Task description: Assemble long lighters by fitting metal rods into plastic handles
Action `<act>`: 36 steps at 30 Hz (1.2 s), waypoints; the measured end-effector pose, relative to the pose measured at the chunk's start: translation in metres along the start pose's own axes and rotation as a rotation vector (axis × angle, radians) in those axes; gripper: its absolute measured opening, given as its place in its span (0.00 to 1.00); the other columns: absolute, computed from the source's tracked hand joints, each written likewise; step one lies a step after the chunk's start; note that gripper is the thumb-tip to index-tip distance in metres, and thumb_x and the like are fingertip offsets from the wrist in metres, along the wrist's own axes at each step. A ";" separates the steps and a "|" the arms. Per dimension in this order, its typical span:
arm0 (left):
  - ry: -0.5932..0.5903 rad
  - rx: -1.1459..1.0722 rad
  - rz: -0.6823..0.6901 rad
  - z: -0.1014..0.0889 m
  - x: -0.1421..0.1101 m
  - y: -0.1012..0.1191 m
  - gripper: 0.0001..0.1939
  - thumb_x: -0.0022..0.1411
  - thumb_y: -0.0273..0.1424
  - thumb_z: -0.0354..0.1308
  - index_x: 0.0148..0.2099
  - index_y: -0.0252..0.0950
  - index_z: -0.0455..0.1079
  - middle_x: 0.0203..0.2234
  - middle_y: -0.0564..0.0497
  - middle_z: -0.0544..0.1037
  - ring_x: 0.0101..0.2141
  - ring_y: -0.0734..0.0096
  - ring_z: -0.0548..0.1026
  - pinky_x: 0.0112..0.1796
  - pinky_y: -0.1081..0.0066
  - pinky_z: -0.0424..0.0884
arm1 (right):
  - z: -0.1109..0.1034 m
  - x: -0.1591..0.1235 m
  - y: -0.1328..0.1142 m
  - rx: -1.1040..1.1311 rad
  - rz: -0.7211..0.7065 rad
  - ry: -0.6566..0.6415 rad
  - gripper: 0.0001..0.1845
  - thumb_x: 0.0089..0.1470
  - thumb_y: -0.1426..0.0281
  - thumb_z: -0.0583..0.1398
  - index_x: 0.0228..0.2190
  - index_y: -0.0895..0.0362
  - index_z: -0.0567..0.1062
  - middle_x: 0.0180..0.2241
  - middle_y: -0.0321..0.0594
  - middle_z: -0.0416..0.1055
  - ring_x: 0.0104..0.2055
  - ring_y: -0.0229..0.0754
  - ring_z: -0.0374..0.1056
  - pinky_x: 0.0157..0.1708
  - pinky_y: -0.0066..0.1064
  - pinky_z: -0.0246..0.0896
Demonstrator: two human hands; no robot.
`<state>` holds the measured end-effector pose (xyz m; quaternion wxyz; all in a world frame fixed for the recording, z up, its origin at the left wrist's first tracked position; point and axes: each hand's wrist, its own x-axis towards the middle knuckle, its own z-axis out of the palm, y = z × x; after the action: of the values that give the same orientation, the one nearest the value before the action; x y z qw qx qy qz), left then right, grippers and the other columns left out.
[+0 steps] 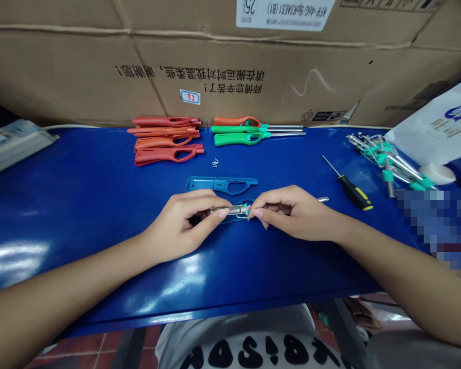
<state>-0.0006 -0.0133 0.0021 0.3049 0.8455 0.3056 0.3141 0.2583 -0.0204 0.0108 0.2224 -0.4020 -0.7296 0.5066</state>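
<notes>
My left hand [192,220] is closed, thumb and fingers pinching a clear lighter fuel tank [236,210] with a teal end. Against that teal end my right hand [292,212] has its fingertips pressed together. A thin pale wire [243,217] loops by those fingertips; what they pinch is hidden. Under the hands lies a blue lighter shell half [230,219], mostly covered. Another blue shell half [222,184] rests just beyond, inner side up. A metal tube tip [323,199] pokes out behind my right hand.
Red and orange lighter shells [169,154] lie at the back left, beside green and orange lighters [240,139] with metal tubes. Small metal bits [215,163] sit mid-table. To the right are a screwdriver [353,192], piled lighter tube assemblies [392,159] and a tape roll [438,174]. A cardboard box [215,61] stands behind.
</notes>
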 end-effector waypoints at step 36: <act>-0.006 0.020 -0.014 -0.001 0.001 0.003 0.10 0.71 0.30 0.56 0.46 0.34 0.79 0.30 0.51 0.79 0.25 0.78 0.72 0.28 0.77 0.69 | -0.003 -0.002 0.000 -0.015 0.005 -0.024 0.09 0.63 0.67 0.59 0.37 0.58 0.79 0.26 0.35 0.73 0.24 0.33 0.64 0.23 0.24 0.55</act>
<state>0.0002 -0.0140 0.0049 0.2994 0.8473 0.3137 0.3065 0.2620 -0.0206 0.0117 0.2093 -0.3994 -0.7349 0.5065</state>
